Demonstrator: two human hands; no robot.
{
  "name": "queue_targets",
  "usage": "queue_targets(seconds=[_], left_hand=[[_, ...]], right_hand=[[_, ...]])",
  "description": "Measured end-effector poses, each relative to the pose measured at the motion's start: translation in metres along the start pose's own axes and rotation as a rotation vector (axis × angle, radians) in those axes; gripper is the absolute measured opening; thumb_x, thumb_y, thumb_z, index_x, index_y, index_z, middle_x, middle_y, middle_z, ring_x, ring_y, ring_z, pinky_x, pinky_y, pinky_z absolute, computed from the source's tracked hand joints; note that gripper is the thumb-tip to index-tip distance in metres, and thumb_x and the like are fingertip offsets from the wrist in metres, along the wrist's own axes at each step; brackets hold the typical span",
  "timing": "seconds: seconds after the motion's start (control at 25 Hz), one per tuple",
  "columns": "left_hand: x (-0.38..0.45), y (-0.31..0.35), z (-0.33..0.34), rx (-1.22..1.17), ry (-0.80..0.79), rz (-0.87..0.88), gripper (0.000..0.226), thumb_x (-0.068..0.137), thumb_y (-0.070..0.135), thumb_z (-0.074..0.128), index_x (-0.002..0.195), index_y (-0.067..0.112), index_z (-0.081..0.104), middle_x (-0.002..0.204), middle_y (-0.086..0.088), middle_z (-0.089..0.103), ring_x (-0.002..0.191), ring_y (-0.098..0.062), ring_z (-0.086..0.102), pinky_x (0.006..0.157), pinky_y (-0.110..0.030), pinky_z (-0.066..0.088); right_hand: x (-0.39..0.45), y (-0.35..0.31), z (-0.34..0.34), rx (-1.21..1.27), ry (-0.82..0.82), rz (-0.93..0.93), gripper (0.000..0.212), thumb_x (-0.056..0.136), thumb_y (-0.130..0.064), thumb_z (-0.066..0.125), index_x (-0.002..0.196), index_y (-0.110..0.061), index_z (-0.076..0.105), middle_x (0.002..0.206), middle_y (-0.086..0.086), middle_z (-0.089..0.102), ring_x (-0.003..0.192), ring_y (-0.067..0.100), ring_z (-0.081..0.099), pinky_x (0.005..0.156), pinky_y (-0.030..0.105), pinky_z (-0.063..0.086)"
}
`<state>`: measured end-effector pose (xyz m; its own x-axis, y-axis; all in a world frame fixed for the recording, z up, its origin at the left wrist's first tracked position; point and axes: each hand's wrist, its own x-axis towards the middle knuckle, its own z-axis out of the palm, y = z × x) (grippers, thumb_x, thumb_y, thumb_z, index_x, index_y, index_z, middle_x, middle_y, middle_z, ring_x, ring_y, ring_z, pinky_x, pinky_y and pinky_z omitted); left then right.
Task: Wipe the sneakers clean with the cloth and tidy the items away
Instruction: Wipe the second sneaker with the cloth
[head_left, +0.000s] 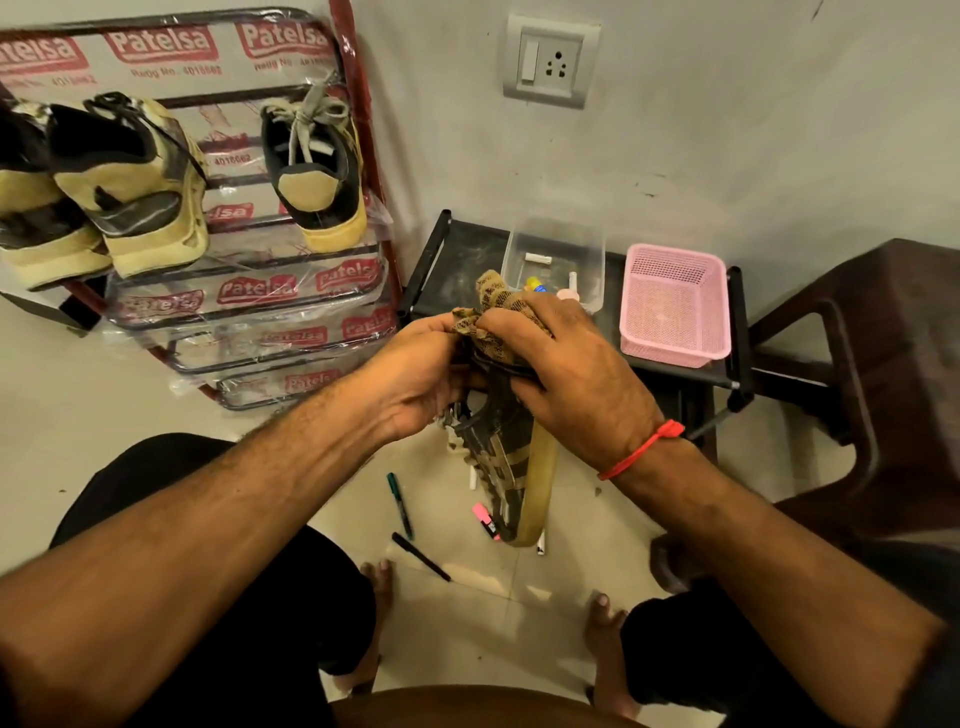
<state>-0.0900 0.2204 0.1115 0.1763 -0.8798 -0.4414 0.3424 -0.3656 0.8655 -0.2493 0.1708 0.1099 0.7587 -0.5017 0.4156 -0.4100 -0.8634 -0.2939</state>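
Pressing a patterned brown cloth (501, 304) against a sneaker (506, 457) at the centre of the frame, the right hand (566, 374) has its fingers curled over the fabric — its grip is closed on the cloth. The left hand (421, 374) grips the sneaker from the other side, fingers wrapped around its upper part, thumb touching the edge of the cloth. The sneaker hangs toe-down between both hands, its tan sole facing right, above the tiled floor (156, 395).

In the upper left of the frame a plastic-wrapped shoe rack (291, 317) carries three more sneakers (317, 171) on its top tier. Just behind the hands stands a low black table (452, 270) bearing a clear plastic box (558, 254) and, to its right, a pink mesh basket (675, 304). On the floor below the held sneaker lie a green marker (400, 504), a black pen (421, 557) and a pink highlighter (485, 519) — partly hidden behind the shoe. A brown chair (883, 374) fills the right edge.
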Motion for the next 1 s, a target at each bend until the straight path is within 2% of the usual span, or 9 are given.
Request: queue_targets(seconds=[0.08, 0.12, 0.28, 0.44, 0.56, 0.64, 0.84, 0.92, 1.0], left_hand=[[-0.002, 0.002, 0.002, -0.007, 0.046, -0.012, 0.029, 0.103, 0.004, 0.044, 0.098, 0.008, 0.072, 0.079, -0.009, 0.074, 0.069, -0.020, 0.069, 0.053, -0.028, 0.057], [-0.003, 0.003, 0.002, -0.004, 0.081, -0.026, 0.029, 0.103, 0.003, 0.044, 0.098, 0.010, 0.072, 0.077, -0.008, 0.074, 0.069, -0.020, 0.069, 0.056, -0.030, 0.059], [0.000, 0.010, -0.016, -0.074, 0.239, -0.108, 0.036, 0.108, 0.010, 0.036, 0.126, 0.013, 0.067, 0.103, -0.011, 0.071, 0.082, -0.024, 0.066, 0.075, -0.042, 0.060], [0.005, 0.019, -0.034, -0.133, 0.300, -0.058, 0.036, 0.110, 0.016, 0.033, 0.131, 0.017, 0.062, 0.103, -0.007, 0.070, 0.081, -0.022, 0.068, 0.093, -0.060, 0.053], [0.000, 0.019, -0.030, -0.020, 0.241, -0.019, 0.034, 0.110, 0.018, 0.037, 0.123, 0.017, 0.067, 0.111, -0.012, 0.072, 0.097, -0.032, 0.070, 0.101, -0.063, 0.047], [-0.007, 0.016, -0.019, 0.044, 0.169, -0.024, 0.030, 0.109, 0.019, 0.041, 0.120, 0.015, 0.069, 0.113, -0.018, 0.070, 0.101, -0.037, 0.069, 0.097, -0.058, 0.050], [-0.013, 0.006, 0.004, 0.059, 0.148, 0.032, 0.024, 0.107, 0.015, 0.047, 0.111, 0.010, 0.069, 0.089, -0.016, 0.068, 0.066, -0.027, 0.065, 0.058, -0.033, 0.042], [-0.007, 0.013, -0.006, 0.023, 0.260, 0.042, 0.028, 0.108, 0.015, 0.044, 0.118, 0.013, 0.070, 0.098, -0.014, 0.071, 0.075, -0.025, 0.066, 0.062, -0.037, 0.051], [0.000, 0.023, -0.023, -0.092, 0.340, -0.006, 0.032, 0.109, 0.014, 0.039, 0.129, 0.014, 0.065, 0.109, -0.012, 0.071, 0.085, -0.026, 0.068, 0.079, -0.049, 0.057]], right_hand=[[0.000, -0.003, 0.004, -0.080, 0.048, -0.029, 0.043, 0.090, -0.031, 0.042, 0.126, -0.015, 0.059, 0.120, 0.019, 0.057, 0.102, 0.036, 0.055, 0.081, 0.044, 0.054], [-0.003, -0.005, 0.008, -0.117, 0.051, -0.052, 0.041, 0.091, -0.034, 0.042, 0.122, -0.016, 0.061, 0.119, 0.019, 0.058, 0.099, 0.035, 0.056, 0.075, 0.042, 0.055], [-0.023, -0.015, 0.031, -0.101, -0.016, -0.127, 0.030, 0.091, -0.040, 0.054, 0.112, -0.020, 0.061, 0.112, 0.016, 0.056, 0.090, 0.031, 0.059, 0.057, 0.041, 0.058], [-0.030, -0.010, 0.039, -0.072, -0.092, -0.203, 0.025, 0.090, -0.036, 0.059, 0.112, -0.023, 0.058, 0.112, 0.014, 0.057, 0.090, 0.030, 0.061, 0.053, 0.040, 0.057], [-0.014, -0.004, 0.026, -0.040, 0.084, -0.134, 0.029, 0.089, -0.034, 0.065, 0.114, -0.019, 0.062, 0.113, 0.017, 0.059, 0.096, 0.031, 0.061, 0.063, 0.040, 0.060], [0.000, -0.002, 0.015, -0.022, 0.203, -0.083, 0.028, 0.092, -0.033, 0.061, 0.115, -0.018, 0.060, 0.115, 0.020, 0.058, 0.100, 0.033, 0.060, 0.069, 0.041, 0.059], [0.015, 0.003, 0.006, -0.032, 0.222, 0.012, 0.033, 0.089, -0.036, 0.056, 0.111, -0.014, 0.066, 0.112, 0.018, 0.057, 0.100, 0.034, 0.058, 0.070, 0.045, 0.057], [0.000, -0.001, 0.020, -0.042, 0.158, -0.044, 0.033, 0.088, -0.036, 0.055, 0.110, -0.014, 0.066, 0.110, 0.017, 0.058, 0.095, 0.032, 0.059, 0.068, 0.043, 0.057], [-0.018, -0.003, 0.035, -0.064, 0.036, -0.080, 0.035, 0.088, -0.041, 0.058, 0.111, -0.016, 0.066, 0.108, 0.014, 0.057, 0.091, 0.030, 0.059, 0.062, 0.042, 0.058]])
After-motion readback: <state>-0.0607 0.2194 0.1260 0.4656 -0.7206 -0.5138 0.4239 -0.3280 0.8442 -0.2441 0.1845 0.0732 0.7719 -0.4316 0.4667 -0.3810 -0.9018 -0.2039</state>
